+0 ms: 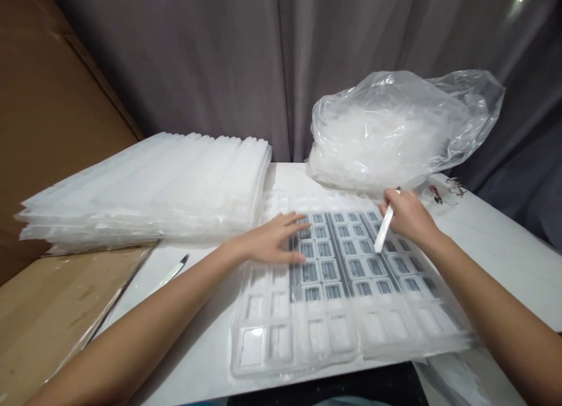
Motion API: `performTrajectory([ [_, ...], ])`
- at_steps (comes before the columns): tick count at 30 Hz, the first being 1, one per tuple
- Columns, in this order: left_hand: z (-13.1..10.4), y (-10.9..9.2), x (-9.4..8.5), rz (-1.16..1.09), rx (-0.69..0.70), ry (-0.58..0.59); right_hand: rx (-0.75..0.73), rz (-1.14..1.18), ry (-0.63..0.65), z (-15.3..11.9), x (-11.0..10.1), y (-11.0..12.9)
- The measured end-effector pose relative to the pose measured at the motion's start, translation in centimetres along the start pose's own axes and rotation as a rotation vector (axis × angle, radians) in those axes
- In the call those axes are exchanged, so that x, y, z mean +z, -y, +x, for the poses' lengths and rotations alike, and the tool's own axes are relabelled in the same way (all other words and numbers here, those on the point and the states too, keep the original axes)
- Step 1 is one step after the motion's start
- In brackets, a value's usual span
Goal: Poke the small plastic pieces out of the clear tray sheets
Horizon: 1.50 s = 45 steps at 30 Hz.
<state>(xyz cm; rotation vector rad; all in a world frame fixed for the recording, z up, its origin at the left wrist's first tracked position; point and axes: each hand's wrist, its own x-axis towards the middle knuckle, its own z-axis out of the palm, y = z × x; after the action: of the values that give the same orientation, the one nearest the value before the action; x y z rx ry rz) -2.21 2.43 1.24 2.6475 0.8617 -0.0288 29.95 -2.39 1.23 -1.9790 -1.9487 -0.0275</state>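
Observation:
A clear plastic tray point(281, 341) with rows of rectangular pockets lies on the white table. Many of its middle and upper pockets show dark grey pieces; those along the front and left look white. My left hand point(278, 240) rests spread over the tray's left part, fingers apart, holding nothing. Closed around a white tool point(384, 230), my right hand point(406, 214) is over the tray's upper right; the tool's pale end points down toward the pockets. Whether the tool touches the tray cannot be made out.
Stacked translucent trays point(162, 183) stand at the back left. A bulky clear plastic bag point(377, 139) sits at the back right, near small wire-like items point(435, 194). Pointed tweezers point(173, 272) lie left of my left forearm, beside cardboard point(74, 294).

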Motion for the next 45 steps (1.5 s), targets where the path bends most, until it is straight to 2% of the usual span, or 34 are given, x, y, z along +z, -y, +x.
performTrajectory([
  [1,-0.3,-0.6,0.1,-0.008,0.051,0.110,-0.038,0.143,0.068,-1.0,-0.7,1.6],
  [2,-0.5,-1.1,0.2,-0.011,0.081,0.195,-0.122,0.328,0.207,-2.1,-1.2,3.3],
  [4,-0.7,-1.9,0.6,0.000,0.088,0.266,-0.290,0.541,0.507,-4.4,-2.0,6.3],
  [6,-0.8,-2.2,1.0,0.021,0.082,0.272,-0.401,0.516,0.642,-6.4,-2.1,8.6],
  [8,-0.8,-2.3,1.2,0.036,0.082,0.260,-0.503,0.422,0.681,-7.8,-1.8,9.8],
  [11,-0.9,-2.1,1.4,0.027,0.091,0.225,-0.660,0.309,0.591,-9.0,-0.6,10.4],
  [14,-1.0,-1.9,1.6,0.003,0.089,0.208,-0.758,0.188,0.344,-10.0,0.9,10.5],
  [19,-1.0,-1.8,1.8,0.000,0.093,0.197,-0.757,0.087,0.002,-11.6,2.8,11.1],
  [25,-1.1,-2.0,1.8,0.041,0.098,0.208,-0.780,-0.008,-0.209,-12.2,3.1,11.5],
  [27,-1.1,-2.0,1.8,0.053,0.101,0.210,-0.751,0.037,-0.203,-12.3,3.0,11.4],
  [31,-1.0,-1.9,2.0,0.064,0.107,0.208,-0.605,0.292,-0.048,-12.5,2.7,11.2],
  [33,-1.0,-2.0,2.0,0.063,0.100,0.207,-0.549,0.335,-0.027,-12.7,2.9,11.5],
  [38,-1.0,-2.1,2.0,0.058,0.092,0.204,-0.511,0.104,-0.102,-13.2,3.6,12.9],
  [45,-1.0,-2.1,1.9,0.060,0.103,0.231,-0.580,-0.075,-0.137,-13.6,2.5,13.5],
])
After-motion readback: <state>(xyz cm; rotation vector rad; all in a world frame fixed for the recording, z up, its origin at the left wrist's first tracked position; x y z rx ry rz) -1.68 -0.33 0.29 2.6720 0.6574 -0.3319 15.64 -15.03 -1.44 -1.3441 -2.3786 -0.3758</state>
